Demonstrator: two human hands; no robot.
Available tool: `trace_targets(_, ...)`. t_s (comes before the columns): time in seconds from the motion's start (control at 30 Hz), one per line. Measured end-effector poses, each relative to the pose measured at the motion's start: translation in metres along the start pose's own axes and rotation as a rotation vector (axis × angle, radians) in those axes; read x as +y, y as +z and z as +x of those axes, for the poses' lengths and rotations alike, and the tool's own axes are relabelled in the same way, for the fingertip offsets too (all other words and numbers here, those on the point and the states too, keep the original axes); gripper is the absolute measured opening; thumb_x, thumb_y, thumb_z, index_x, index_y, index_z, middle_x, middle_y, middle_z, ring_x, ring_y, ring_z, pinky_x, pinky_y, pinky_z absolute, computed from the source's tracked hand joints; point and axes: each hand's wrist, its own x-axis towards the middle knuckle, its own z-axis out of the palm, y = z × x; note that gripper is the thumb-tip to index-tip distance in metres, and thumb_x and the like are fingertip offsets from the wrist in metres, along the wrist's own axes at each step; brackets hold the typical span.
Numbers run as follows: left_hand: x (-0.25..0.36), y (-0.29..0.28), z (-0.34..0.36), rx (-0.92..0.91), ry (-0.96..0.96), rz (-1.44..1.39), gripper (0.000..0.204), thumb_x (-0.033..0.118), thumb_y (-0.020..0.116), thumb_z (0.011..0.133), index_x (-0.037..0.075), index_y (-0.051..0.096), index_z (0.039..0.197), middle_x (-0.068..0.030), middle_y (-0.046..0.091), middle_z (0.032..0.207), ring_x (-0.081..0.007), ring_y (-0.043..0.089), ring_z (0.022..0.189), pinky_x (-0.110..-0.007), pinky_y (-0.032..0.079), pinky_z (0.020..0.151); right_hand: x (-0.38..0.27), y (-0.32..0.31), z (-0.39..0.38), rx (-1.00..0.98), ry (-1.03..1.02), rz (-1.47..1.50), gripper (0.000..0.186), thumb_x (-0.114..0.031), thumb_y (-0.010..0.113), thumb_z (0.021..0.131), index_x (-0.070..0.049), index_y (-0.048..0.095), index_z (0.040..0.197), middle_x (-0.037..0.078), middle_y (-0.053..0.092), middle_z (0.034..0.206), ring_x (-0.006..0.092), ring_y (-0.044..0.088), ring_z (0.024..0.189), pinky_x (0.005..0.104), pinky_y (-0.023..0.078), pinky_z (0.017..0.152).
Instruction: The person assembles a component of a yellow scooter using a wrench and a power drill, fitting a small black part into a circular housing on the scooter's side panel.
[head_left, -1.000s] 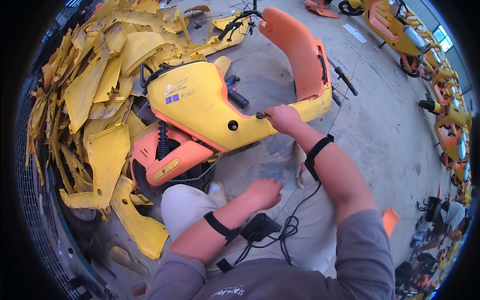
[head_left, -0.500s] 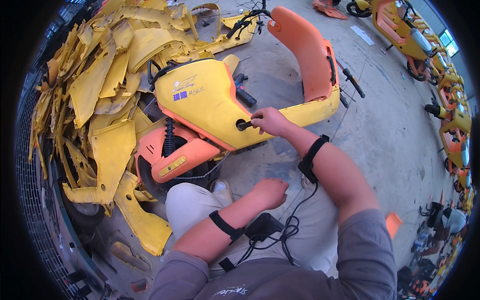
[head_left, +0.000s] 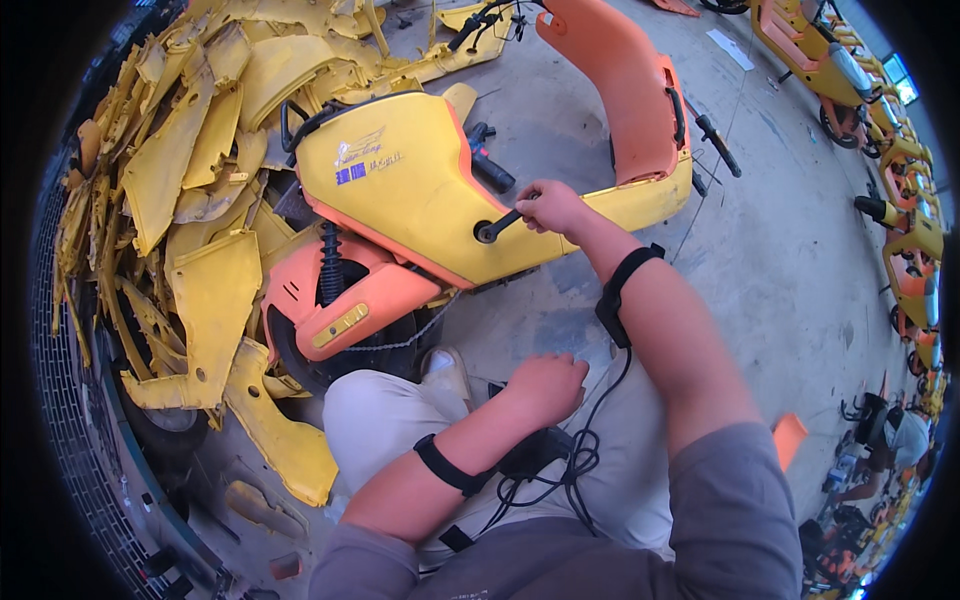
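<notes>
A scooter with a yellow side panel point(head_left: 400, 190) and orange parts lies in front of me. My right hand point(head_left: 552, 208) grips the free end of a short dark crank-like bar point(head_left: 508, 222). Its round, ring-shaped end sits at the hole in the panel's lower right part. The fingers wrap the bar from above, with the thumb hidden in part. Over my lap hangs my left hand point(head_left: 550, 388), fingers curled in, with nothing visible in it. The scooter's orange rear fender point(head_left: 350, 315) and black spring shock point(head_left: 331, 265) lie nearest to that side.
Broken yellow panels point(head_left: 215, 310) pile up at the left. An orange front shield point(head_left: 625, 100) rises beyond my right hand. Black cables point(head_left: 570, 470) loop across my lap. Rows of yellow scooters point(head_left: 905, 240) line the far right, where another person point(head_left: 890, 450) is low down.
My right hand has moved slightly up and right, swinging the bar's free end with it; more of the bar now shows. My left hand stays curled over my lap. The view has shifted a little.
</notes>
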Motion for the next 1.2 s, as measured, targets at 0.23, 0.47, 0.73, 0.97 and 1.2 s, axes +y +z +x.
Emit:
trace_targets(0.23, -0.010, 0.005, -0.007, 0.028, 0.039, -0.059, 0.026, 0.024, 0.061, 0.086, 0.005, 0.061, 0.104, -0.0160, 0.065, 0.098, -0.0345, 0.064, 0.096, -0.046, 0.051, 0.083, 0.000, 0.017, 0.017, 0.017, 0.083, 0.050, 0.025, -0.010, 0.063, 0.089, 0.000, 0.062, 0.112, 0.008, 0.065, 0.079, 0.0164, 0.064, 0.065, 0.0302, 0.054, 0.058)
trace_targets(0.47, 0.003, -0.001, 0.001, 0.025, 0.025, 0.027, 0.026, 0.024, 0.061, 0.085, 0.004, 0.061, 0.102, -0.0150, 0.065, 0.097, -0.0337, 0.064, 0.095, -0.045, 0.050, 0.082, 0.024, 0.010, 0.034, 0.078, 0.147, 0.108, 0.036, -0.003, 0.060, 0.087, 0.003, 0.056, 0.123, 0.012, 0.065, 0.089, 0.0178, 0.066, 0.069, 0.0301, 0.057, 0.060)
trace_targets(0.73, -0.006, 0.003, -0.008, 0.077, 0.041, -0.003, 0.026, 0.024, 0.061, 0.085, 0.005, 0.061, 0.102, -0.0143, 0.064, 0.096, -0.0333, 0.064, 0.093, -0.046, 0.050, 0.082, 0.003, 0.037, 0.024, 0.179, 0.210, 0.098, 0.039, -0.006, 0.063, 0.087, 0.004, 0.054, 0.123, 0.015, 0.065, 0.096, 0.0211, 0.067, 0.074, 0.0317, 0.057, 0.060)
trace_targets(0.97, -0.005, -0.003, -0.009, 0.048, 0.032, 0.004, 0.027, 0.026, 0.060, 0.087, 0.005, 0.060, 0.104, -0.0152, 0.064, 0.098, -0.0341, 0.064, 0.095, -0.047, 0.050, 0.084, 0.011, 0.021, 0.021, 0.164, 0.347, -0.020, 0.021, -0.011, 0.057, 0.086, 0.006, 0.066, 0.096, 0.019, 0.067, 0.083, 0.0252, 0.068, 0.067, 0.0377, 0.056, 0.053)
trace_targets(1.2, -0.003, -0.005, -0.008, 0.001, 0.021, 0.022, 0.028, 0.027, 0.059, 0.089, 0.006, 0.060, 0.108, -0.0148, 0.064, 0.102, -0.0333, 0.063, 0.100, -0.046, 0.049, 0.086, -0.002, 0.028, -0.008, -0.028, 0.415, -0.348, 0.041, -0.023, 0.047, 0.091, -0.003, 0.062, 0.123, 0.017, 0.066, 0.109, 0.0262, 0.069, 0.075, 0.0402, 0.057, 0.059)
